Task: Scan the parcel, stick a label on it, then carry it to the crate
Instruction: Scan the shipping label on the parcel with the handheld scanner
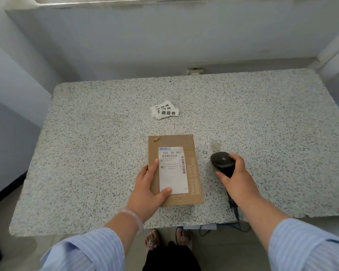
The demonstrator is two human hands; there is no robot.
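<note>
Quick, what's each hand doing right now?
Left hand: open, thumb and fingers resting on the parcel near its left edge.
Right hand: closed around the scanner.

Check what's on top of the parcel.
A white shipping label with barcodes lies on the parcel. The left hand rests over its left edge, thumb on the label's lower corner. Whatever is under the palm is covered.
</note>
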